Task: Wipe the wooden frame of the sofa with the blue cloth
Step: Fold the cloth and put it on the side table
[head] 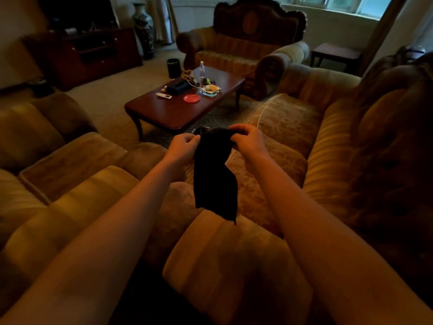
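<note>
- We pinched the top edge of the blue cloth point(214, 174) with our left hand point(181, 146) and our right hand point(248, 139), fingers curled on it, the rest hanging free above the sofa cushions point(269, 146).
- It looked almost black in the dim light; a thin fingertip pinch could have let a corner slip.
- The sofa's carved wooden frame point(398, 127) lay well apart to our right, unwiped, its edges hard to make out; we might have skipped grooves.
- A loose hanging tail would probably have snagged on carvings unless we folded it.
- A coffee table point(178, 111) with a red dish point(191, 98) and a bottle point(201, 69) stood beyond.
</note>
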`<state>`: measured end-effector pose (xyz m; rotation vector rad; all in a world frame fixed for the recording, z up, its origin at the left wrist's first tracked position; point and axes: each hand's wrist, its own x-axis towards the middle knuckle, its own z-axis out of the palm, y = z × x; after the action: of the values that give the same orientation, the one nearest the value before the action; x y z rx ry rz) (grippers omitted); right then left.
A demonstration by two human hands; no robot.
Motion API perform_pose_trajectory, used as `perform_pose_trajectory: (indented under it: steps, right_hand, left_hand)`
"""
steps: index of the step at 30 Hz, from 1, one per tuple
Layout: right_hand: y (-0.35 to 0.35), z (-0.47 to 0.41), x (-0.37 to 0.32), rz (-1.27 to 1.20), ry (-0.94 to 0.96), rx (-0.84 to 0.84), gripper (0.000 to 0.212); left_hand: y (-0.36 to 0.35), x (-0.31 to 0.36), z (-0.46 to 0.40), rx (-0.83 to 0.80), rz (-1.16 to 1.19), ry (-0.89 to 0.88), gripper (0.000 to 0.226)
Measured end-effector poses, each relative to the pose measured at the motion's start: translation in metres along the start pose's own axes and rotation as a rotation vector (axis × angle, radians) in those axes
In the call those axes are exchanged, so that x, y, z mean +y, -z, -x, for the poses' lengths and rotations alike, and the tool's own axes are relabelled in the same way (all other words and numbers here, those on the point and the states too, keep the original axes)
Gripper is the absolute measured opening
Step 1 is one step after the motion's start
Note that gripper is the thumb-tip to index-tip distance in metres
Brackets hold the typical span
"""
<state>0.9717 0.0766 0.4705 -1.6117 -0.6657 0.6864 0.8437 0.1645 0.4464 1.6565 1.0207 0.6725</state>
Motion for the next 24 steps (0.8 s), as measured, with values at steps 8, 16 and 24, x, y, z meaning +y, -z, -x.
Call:
perform_pose_trajectory:
  steps: [8, 16, 24]
  right_hand:
    - [0.019, -0.003, -0.007, 0.078, 0.116, -0.215, 0.034]
    - [0.030, -0.017, -0.015, 0.103, 0.177, -0.315, 0.034]
    - [-0.017, -0.023, -0.007, 0.045, 0.188, -0.388, 0.034]
  left_hand:
    - [-0.016, 0.027, 0.020, -0.314, 0.111, 0.045, 0.038]
    - [-0.018, 0.036, 0.012, -0.296, -0.301, 0.011, 0.018]
    - [0.021, 0.010, 0.021, -0.248, -0.417, 0.236, 0.038]
